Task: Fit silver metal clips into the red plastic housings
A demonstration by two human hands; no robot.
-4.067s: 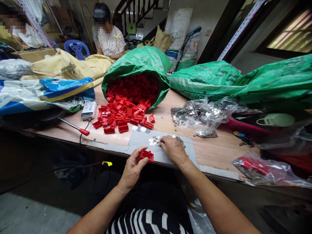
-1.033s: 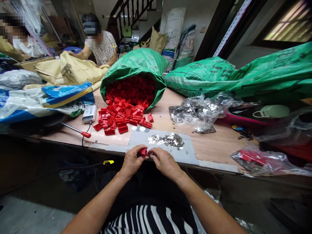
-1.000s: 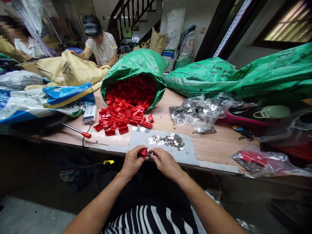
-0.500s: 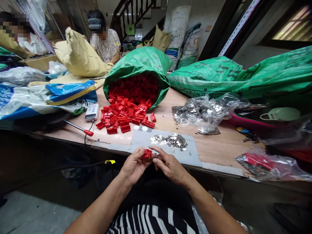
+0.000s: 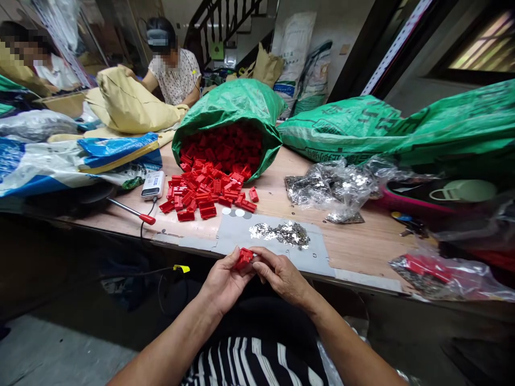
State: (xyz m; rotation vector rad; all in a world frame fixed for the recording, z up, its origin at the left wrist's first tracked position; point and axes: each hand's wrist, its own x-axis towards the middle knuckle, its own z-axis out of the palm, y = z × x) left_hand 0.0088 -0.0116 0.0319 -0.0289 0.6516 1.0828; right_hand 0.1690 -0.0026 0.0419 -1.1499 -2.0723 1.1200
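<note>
My left hand point(image 5: 227, 281) grips a small red plastic part point(image 5: 243, 258) between thumb and fingers, just off the table's front edge. Close against its right side is my right hand point(image 5: 281, 276), index finger reaching to the part and thumb curled in. Whatever the right fingertips pinch is too small or hidden to name. Beyond the hands, small shiny metal pieces point(image 5: 295, 235) lie heaped on a grey mat point(image 5: 317, 257). Loose red parts point(image 5: 207, 190) spill in a pile from the mouth of a green woven sack point(image 5: 237, 99).
Clear bags of metal pieces point(image 5: 333, 185) lie on the right of the table, near a pink-rimmed container point(image 5: 396, 199). A white device with a cable point(image 5: 153, 186) and a red-tipped lever point(image 5: 147, 218) are at left. Across the table a person point(image 5: 173, 75) handles a tan sack point(image 5: 132, 107).
The red part has turned a little in my left hand, and my right index finger has come down against it. Across the table, the person's arm has moved onto the tan sack, whose top sits lower.
</note>
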